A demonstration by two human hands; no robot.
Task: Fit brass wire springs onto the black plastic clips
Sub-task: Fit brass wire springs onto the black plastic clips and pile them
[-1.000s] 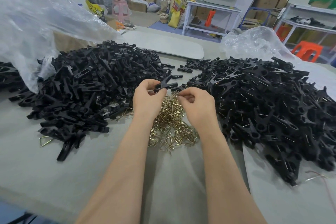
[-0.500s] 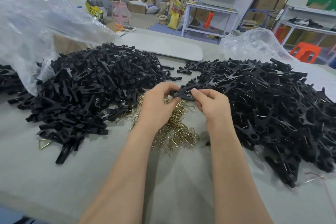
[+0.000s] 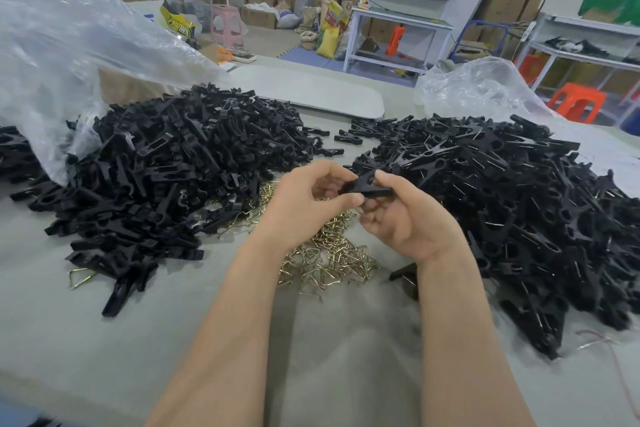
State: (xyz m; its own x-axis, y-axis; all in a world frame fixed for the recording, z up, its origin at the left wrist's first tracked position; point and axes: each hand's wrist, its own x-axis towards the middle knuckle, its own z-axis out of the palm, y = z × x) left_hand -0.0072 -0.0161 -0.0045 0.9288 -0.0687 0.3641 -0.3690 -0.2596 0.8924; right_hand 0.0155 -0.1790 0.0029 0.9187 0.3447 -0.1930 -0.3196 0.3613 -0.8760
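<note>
Both of my hands hold one black plastic clip (image 3: 367,188) above the table's middle. My left hand (image 3: 304,204) pinches its left end with thumb and fingers. My right hand (image 3: 408,218) is turned palm up and grips its right end. Under them lies a small heap of brass wire springs (image 3: 325,256). Whether a spring is on the held clip I cannot tell. A big pile of loose black clip parts (image 3: 162,184) lies to the left. Another black pile with wire on the clips (image 3: 512,204) lies to the right.
The grey table (image 3: 104,350) carries a clear plastic bag (image 3: 62,55) at the far left and another clear bag (image 3: 478,90) at the back right. One stray brass spring (image 3: 80,277) lies front left. Shelving, cartons and stools stand behind.
The hands came together on one clip, drew nearer to me, and my right hand turned palm up.
</note>
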